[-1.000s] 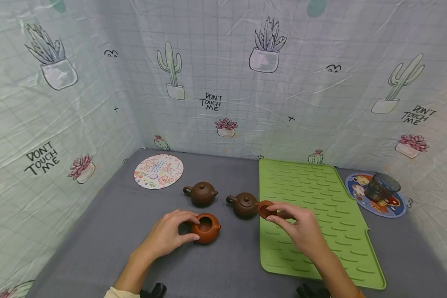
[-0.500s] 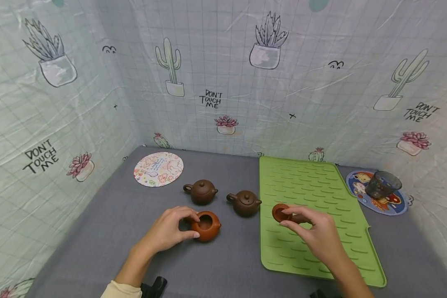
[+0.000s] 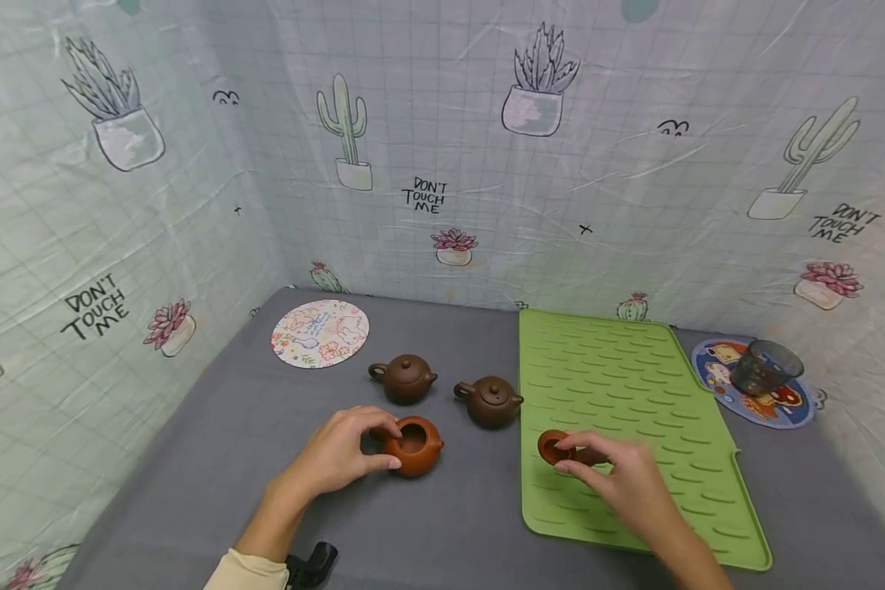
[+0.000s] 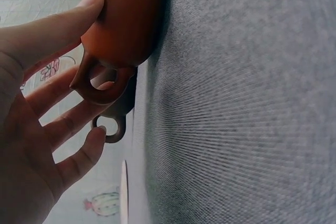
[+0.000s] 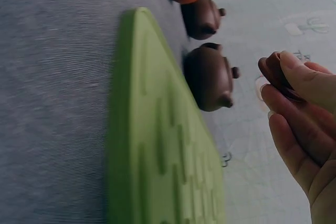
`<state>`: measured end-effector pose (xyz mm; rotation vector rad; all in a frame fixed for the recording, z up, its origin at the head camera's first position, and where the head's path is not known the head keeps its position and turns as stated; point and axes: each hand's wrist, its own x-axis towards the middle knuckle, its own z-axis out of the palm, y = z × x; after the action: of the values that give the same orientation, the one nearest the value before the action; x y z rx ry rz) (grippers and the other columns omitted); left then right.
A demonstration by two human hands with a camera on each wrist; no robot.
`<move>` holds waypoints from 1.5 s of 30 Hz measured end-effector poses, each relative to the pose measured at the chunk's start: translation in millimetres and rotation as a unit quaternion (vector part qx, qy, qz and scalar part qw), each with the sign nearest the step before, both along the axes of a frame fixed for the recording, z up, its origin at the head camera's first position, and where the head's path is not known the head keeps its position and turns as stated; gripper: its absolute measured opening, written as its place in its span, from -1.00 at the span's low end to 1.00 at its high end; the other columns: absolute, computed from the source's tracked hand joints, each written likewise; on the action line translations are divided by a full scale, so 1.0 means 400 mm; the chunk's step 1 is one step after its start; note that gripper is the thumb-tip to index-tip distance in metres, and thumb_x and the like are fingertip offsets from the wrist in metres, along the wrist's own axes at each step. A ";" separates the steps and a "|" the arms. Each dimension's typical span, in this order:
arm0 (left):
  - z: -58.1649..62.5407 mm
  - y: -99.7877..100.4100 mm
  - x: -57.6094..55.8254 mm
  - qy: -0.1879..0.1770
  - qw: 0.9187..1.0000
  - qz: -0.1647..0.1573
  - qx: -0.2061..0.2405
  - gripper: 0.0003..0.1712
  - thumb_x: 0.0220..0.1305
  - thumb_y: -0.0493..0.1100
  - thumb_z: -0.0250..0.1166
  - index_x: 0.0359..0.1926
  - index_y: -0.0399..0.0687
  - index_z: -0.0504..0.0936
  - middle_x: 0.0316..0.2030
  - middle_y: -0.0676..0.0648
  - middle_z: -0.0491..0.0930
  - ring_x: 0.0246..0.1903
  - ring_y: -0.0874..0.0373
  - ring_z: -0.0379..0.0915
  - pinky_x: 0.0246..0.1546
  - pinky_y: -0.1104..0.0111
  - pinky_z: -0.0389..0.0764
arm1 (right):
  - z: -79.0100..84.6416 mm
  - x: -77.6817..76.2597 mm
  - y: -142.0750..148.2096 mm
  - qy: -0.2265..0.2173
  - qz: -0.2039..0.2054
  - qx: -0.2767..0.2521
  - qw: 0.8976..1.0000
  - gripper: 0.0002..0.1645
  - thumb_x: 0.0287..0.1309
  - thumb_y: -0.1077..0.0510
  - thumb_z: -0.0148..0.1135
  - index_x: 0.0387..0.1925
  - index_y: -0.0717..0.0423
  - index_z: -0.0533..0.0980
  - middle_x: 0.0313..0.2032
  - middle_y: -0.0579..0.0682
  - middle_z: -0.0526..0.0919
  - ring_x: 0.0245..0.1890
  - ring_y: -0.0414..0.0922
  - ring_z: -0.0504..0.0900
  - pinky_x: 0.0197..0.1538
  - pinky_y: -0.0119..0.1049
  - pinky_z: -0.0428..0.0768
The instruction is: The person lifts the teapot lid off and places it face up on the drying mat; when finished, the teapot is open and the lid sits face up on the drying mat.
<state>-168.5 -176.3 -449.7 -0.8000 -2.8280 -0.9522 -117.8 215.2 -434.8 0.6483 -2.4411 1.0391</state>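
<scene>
My left hand (image 3: 347, 447) grips an orange-brown clay teapot (image 3: 426, 459) that sits without a lid on the grey cloth, mouth up. The thumb presses its near side while fingers reach the far rim; its loop handle (image 4: 100, 95) shows in the left wrist view. Over the green mat, my right hand (image 3: 623, 471) pinches a small reddish-brown teapot lid (image 3: 547, 449) between thumb and fingers, hollow underside toward the head camera. In the right wrist view that lid (image 5: 270, 69) is raised above the mat. Two dark brown teapots, one behind (image 3: 406, 381) and one at the mat's edge (image 3: 491, 403), have lids on.
A green ridged mat (image 3: 605, 369) covers the right side of the table. Beyond it, a dark glass cup (image 3: 767, 369) stands on a blue patterned coaster (image 3: 789, 414). A floral round coaster (image 3: 320, 333) lies at the back left. Patterned cloth walls (image 3: 442, 147) enclose the table.
My right hand has carried the lid from beside the dark teapot's spout rightward, then nearer to me over the mat. The left hand keeps its hold on the orange-brown teapot.
</scene>
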 end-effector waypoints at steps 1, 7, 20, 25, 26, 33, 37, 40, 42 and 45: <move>0.000 0.001 0.000 -0.001 1.000 0.001 -0.001 -0.67 0.01 0.04 0.62 -0.17 0.22 0.75 -0.04 0.18 0.74 -0.01 0.21 0.66 0.09 0.17 0.63 | -0.007 0.002 0.001 -0.004 0.001 0.005 1.000 -0.59 -0.15 0.31 0.61 -0.24 -0.15 0.70 -0.25 -0.07 0.84 -0.38 -0.48 0.73 -0.35 -0.60 0.62; 0.002 0.003 0.002 -0.004 1.000 0.001 -0.006 -0.67 0.01 0.04 0.62 -0.17 0.23 0.74 -0.05 0.19 0.74 -0.02 0.22 0.66 0.08 0.17 0.63 | -0.037 0.015 0.012 -0.038 0.012 0.021 0.999 -0.64 -0.11 0.28 0.60 -0.28 -0.17 0.69 -0.23 -0.08 0.84 -0.33 -0.47 0.73 -0.35 -0.61 0.61; 0.009 0.003 0.002 -0.011 1.000 0.006 -0.007 -0.68 0.00 0.02 0.63 -0.19 0.26 0.74 -0.06 0.17 0.74 -0.04 0.21 0.67 0.04 0.20 0.65 | -0.074 0.029 0.021 -0.150 0.053 0.051 0.986 -0.79 0.05 0.07 0.53 -0.28 -0.27 0.67 -0.26 -0.22 0.83 -0.25 -0.44 0.73 -0.31 -0.43 0.67; 0.010 0.003 0.001 -0.015 1.000 0.005 -0.007 -0.68 0.00 0.03 0.63 -0.19 0.26 0.74 -0.06 0.19 0.74 -0.05 0.22 0.67 0.02 0.23 0.65 | -0.076 0.027 0.020 -0.136 0.046 0.071 0.987 -0.77 0.03 0.07 0.55 -0.29 -0.30 0.67 -0.27 -0.26 0.82 -0.26 -0.45 0.72 -0.30 -0.43 0.66; 0.009 0.003 0.001 -0.016 1.000 0.006 -0.008 -0.68 0.01 0.03 0.62 -0.19 0.26 0.74 -0.06 0.19 0.74 -0.05 0.22 0.66 0.02 0.23 0.65 | -0.076 0.026 0.019 -0.133 0.045 0.075 0.987 -0.77 0.03 0.07 0.55 -0.29 -0.31 0.67 -0.27 -0.26 0.82 -0.27 -0.45 0.72 -0.31 -0.43 0.65; 0.006 0.003 -0.002 -0.011 1.000 0.002 -0.007 -0.68 0.00 0.03 0.63 -0.19 0.26 0.74 -0.06 0.20 0.74 -0.05 0.23 0.67 0.02 0.23 0.65 | -0.070 0.019 0.021 -0.146 0.045 0.094 0.984 -0.75 0.04 0.10 0.54 -0.26 -0.27 0.66 -0.27 -0.24 0.82 -0.33 -0.49 0.68 -0.33 -0.44 0.62; 0.007 0.004 -0.003 -0.010 1.000 0.002 -0.006 -0.67 0.00 0.02 0.63 -0.19 0.25 0.74 -0.08 0.22 0.73 -0.06 0.24 0.66 0.01 0.25 0.65 | -0.063 0.011 0.023 -0.181 0.063 0.079 0.978 -0.75 0.11 0.10 0.49 -0.16 -0.18 0.65 -0.23 -0.14 0.82 -0.36 -0.46 0.71 -0.32 -0.43 0.65; 0.008 0.005 -0.003 -0.011 1.000 0.003 -0.006 -0.67 -0.01 0.02 0.63 -0.19 0.25 0.74 -0.08 0.22 0.73 -0.07 0.25 0.66 0.01 0.25 0.65 | -0.055 0.004 0.024 -0.220 0.067 0.066 0.971 -0.72 0.15 0.09 0.46 -0.08 -0.12 0.65 -0.18 -0.07 0.81 -0.37 -0.43 0.73 -0.30 -0.43 0.66; 0.009 0.005 -0.003 -0.013 1.000 0.002 -0.006 -0.67 -0.01 0.01 0.63 -0.20 0.25 0.74 -0.08 0.21 0.73 -0.06 0.24 0.66 0.01 0.25 0.65 | -0.051 0.000 0.025 -0.247 0.066 0.058 0.965 -0.69 0.16 0.10 0.45 -0.04 -0.10 0.64 -0.14 -0.04 0.80 -0.37 -0.42 0.73 -0.30 -0.43 0.66; 0.009 0.005 -0.002 -0.016 1.000 0.001 -0.007 -0.68 0.00 0.02 0.63 -0.19 0.25 0.74 -0.08 0.20 0.74 -0.06 0.23 0.66 0.01 0.23 0.65 | -0.048 -0.005 0.025 -0.263 0.059 0.064 0.961 -0.68 0.15 0.10 0.46 -0.04 -0.10 0.65 -0.13 -0.04 0.80 -0.38 -0.43 0.72 -0.29 -0.43 0.66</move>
<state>-169.3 -174.4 -446.1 -0.7911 -2.8649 -0.9558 -120.0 225.2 -453.9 0.6264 -2.9784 1.2358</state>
